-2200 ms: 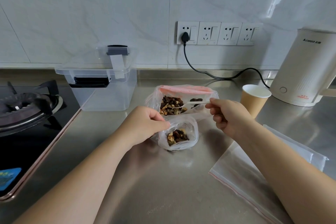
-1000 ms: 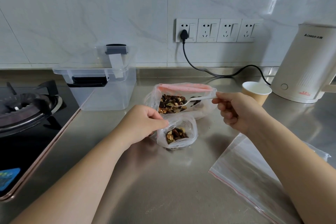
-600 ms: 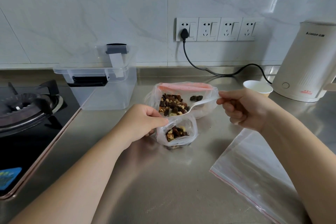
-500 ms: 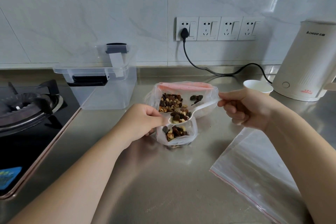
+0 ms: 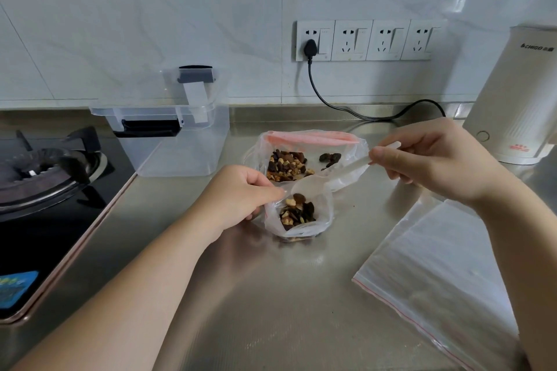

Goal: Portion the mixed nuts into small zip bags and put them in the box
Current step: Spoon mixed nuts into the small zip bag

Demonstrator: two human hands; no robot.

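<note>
Head cam, looking down on the steel counter (image 5: 271,310). I've got the small zip bag (image 5: 300,214) standing open at centre, part-filled w/ mixed nuts (image 5: 297,211), browns, tans and dark raisin-like bits. Left hand (image 5: 238,199) pinches the bag's left rim, thumb and fingers curled on the plastic, keeping the mouth open. Right hand (image 5: 434,159) grips the handle end of a clear plastic spoon (image 5: 331,175); the spoon slants down-left w/ its bowl right at the small bag's mouth, looks tipped and mostly empty, though clear plastic on clear plastic makes that hard to judge.

Just behind the small bag sits the big bag (image 5: 307,156), pink zip strip along its far edge, mouth open toward me, a heap of nuts at its left and a few dark pieces apart at the right. The two bags touch or nearly so; can't tell which.

Clear plastic box (image 5: 180,144) is back-left, near the stove edge, lid propped upright behind it, dark latch on the front. Can't see anything inside it.

Right of centre, a stack of flat empty zip bags (image 5: 446,274) lies near the counter's front-right, red line along one edge, partly under my right forearm. White kettle (image 5: 518,99) far right by the wall, black cord (image 5: 361,111) running to the wall sockets (image 5: 367,41). Gas stove (image 5: 45,178) takes the left side, its metal trim edge running diagonally. Bare steel lies in front of the small bag and btwn it and the box.
</note>
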